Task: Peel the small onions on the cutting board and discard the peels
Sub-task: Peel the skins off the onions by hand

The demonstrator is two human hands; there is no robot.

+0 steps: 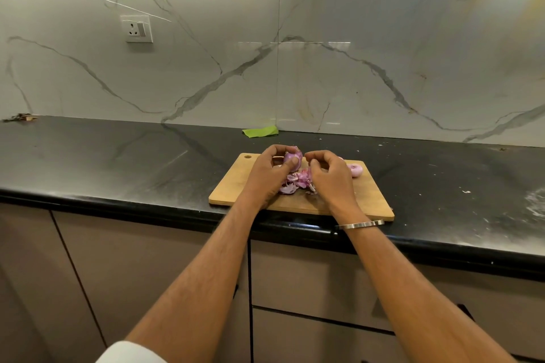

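You are mid-peel, by the look of it: one small onion (292, 160) is up off the cutting board (236, 183), gripped in your left hand (267, 175) with the fingers curled round its far side and the thumb across its near face. Your right hand (331, 175) sits just to the right of that onion, fingers bent inward toward it, tips close together; whether they pinch a strip of skin cannot be told at this size, so treat it as uncertain. A loose heap of purple peels (296, 181) lies on the board under and between both hands, near the board's middle. A second onion (355, 170), pale and seemingly already bare, rests on the board's far right part, apart from the heap. Next move, as a judgement: catch the loose edge of skin with the right fingertips, pull it away while the left hand turns the bulb, then drop the strip onto the heap. The peels are not yet discarded; no bin shows. Both forearms reach straight out from the near edge of the dark counter (118, 156), wrists low over the board, a metal bangle (359, 224) on the right wrist.
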